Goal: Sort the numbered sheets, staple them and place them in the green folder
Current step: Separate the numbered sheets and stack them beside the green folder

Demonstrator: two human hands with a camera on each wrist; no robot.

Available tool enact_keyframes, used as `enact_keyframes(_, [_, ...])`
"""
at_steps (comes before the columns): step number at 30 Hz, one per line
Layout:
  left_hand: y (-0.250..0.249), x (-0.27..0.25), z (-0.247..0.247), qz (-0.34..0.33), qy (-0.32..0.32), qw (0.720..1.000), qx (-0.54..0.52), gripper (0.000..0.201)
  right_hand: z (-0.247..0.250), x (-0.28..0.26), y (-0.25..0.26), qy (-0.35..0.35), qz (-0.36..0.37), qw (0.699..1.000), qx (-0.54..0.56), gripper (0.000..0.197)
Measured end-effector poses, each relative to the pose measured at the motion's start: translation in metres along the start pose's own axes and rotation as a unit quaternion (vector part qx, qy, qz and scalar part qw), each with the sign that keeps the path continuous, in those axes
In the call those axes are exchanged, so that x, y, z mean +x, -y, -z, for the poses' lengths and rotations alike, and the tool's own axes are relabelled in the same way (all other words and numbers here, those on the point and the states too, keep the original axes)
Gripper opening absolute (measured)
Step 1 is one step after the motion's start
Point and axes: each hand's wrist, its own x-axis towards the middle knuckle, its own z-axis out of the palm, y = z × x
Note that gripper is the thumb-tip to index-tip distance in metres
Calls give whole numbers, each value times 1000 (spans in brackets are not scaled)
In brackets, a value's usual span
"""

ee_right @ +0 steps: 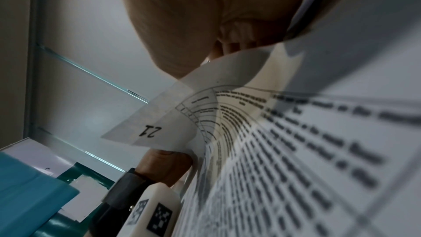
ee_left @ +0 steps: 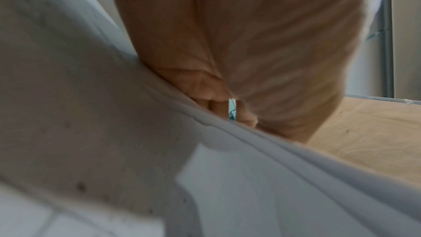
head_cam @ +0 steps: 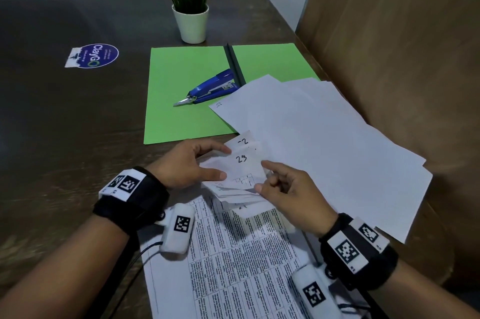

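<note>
Both hands work at the corners of a stack of printed sheets (head_cam: 246, 261) lying at the near table edge. My left hand (head_cam: 193, 165) pinches folded-up corners, one marked "23" (head_cam: 241, 158). From the other side my right hand (head_cam: 283, 186) pinches the lower corners. In the right wrist view a curled corner reads "21" (ee_right: 150, 132). More white sheets (head_cam: 324, 142) fan out to the right, one numbered corner (head_cam: 219, 104) showing. The open green folder (head_cam: 181, 100) lies behind, with a blue stapler (head_cam: 211, 87) on it.
A potted plant in a white pot (head_cam: 191, 22) stands behind the folder. A round sticker (head_cam: 94, 56) sits on the dark table (head_cam: 65, 123) at the left. A brown panel (head_cam: 402, 45) closes off the right side.
</note>
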Motion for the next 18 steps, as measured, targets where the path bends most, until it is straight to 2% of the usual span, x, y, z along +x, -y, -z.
enact_keyframes(2, [1, 0, 0, -2, -5, 1000, 18, 37, 0, -1, 0, -6, -4, 1000, -2, 48])
enact_keyframes(6, [3, 3, 1, 3, -2, 999, 33, 16, 0, 0, 0, -8, 10, 1000, -15, 15])
enact_keyframes(9, [0, 2, 2, -16, 13, 1000, 13, 15, 0, -1, -1, -7, 26, 999, -32, 4])
enact_keyframes(12, [0, 0, 2, -24, 7, 1000, -9, 34, 0, 0, -2, -24, 52, 997, -57, 2])
enact_keyframes(15, [-1, -1, 1, 6, 3, 1000, -16, 67, 0, 0, 3, -66, 75, 993, -70, 12])
enact_keyframes(16, [-2, -3, 0, 23, -9, 999, -23, 69, 0, 0, 6, -76, 78, 992, -70, 18])
enact_keyframes(18, [-5, -5, -2, 32, -20, 998, -59, 55, -1, -2, 10, -74, 85, 991, -76, 30])
